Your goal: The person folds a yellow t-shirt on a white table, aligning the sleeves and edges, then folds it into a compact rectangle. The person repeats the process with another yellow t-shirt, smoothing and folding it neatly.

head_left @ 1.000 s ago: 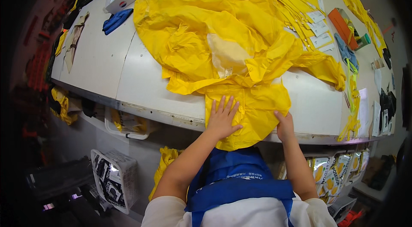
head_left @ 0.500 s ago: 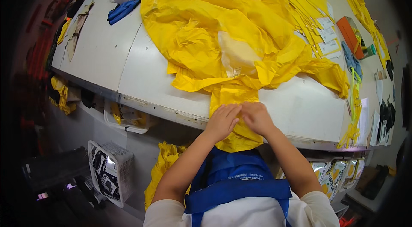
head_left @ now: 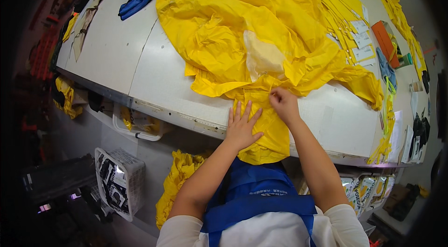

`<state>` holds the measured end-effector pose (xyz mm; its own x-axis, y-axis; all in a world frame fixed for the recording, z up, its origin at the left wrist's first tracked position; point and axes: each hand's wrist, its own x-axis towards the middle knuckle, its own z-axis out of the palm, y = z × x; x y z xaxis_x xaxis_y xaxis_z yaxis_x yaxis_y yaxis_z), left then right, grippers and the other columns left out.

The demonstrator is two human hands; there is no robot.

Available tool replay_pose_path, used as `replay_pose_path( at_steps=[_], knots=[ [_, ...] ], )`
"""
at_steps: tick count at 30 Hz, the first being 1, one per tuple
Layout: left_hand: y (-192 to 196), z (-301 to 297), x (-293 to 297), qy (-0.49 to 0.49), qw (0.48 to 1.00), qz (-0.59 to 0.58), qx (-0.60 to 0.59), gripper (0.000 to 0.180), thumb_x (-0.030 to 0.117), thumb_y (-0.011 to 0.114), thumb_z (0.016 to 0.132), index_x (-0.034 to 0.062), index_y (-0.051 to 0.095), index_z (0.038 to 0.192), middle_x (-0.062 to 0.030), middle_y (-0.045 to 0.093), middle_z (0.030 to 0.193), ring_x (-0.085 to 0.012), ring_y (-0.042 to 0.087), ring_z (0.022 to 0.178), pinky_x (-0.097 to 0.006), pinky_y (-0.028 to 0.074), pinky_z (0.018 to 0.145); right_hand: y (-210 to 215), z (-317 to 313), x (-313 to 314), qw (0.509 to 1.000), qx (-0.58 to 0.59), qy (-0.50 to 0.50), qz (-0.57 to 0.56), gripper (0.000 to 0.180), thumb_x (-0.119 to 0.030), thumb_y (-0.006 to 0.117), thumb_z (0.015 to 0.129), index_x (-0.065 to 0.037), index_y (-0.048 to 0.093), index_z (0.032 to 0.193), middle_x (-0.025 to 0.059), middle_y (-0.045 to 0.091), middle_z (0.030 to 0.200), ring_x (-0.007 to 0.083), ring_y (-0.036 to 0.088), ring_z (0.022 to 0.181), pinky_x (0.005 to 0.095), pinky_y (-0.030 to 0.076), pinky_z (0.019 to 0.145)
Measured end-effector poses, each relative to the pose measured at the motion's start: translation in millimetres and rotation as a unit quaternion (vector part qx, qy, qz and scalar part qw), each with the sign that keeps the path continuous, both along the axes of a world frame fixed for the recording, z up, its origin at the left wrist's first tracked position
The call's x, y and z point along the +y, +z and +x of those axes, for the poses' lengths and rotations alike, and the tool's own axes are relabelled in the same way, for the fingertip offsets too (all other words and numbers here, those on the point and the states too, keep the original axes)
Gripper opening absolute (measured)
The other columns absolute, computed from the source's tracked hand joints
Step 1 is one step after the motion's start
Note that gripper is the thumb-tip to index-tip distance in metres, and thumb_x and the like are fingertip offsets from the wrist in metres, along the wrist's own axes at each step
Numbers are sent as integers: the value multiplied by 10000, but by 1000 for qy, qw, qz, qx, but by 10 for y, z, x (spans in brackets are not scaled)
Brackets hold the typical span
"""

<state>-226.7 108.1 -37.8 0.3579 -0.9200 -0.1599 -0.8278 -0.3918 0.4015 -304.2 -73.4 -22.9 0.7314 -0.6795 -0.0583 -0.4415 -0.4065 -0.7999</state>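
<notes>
White worktable [head_left: 112,55], landmark. Yellow garment [head_left: 261,37] heaped across its middle; one narrow part runs lengthwise toward the person, its end hanging over the table's near edge. Left hand [head_left: 241,128], fingers spread flat, presses that part at the near edge. Right hand [head_left: 283,103], just beyond, pinches a fold of the fabric.

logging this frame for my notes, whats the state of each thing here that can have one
yellow garment: crumpled in a heap, one end hanging over the table edge
left hand: flat, fingers spread on the garment
right hand: closed, pinching the fabric
blue cloth: bunched, lying loose
white basket: upright on the floor, filled
paper tags: lying flat
</notes>
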Motion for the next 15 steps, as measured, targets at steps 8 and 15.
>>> replay_pose_path(
  at_steps=[8,15],
  knots=[
    [67,-8,0,13,1000,10,5,797,532,627,764,275,310,1449,-124,118,1548,-391,38,1416,-541,7,1125,346,-803,103,927,108,202,-297,495,-89,620,761,-168,557,1245,101,572,1181,264,545,1088,384,441,870],
    [53,-51,-33,6,1000,14,-11,767,526,601,787,276,306,1449,-116,111,1551,-388,20,1419,-559,12,1119,111,-1190,164,875,37,403,-266,465,-151,645,727,-184,593,1188,78,540,1282,280,493,1207,409,391,1004]
  ],
)
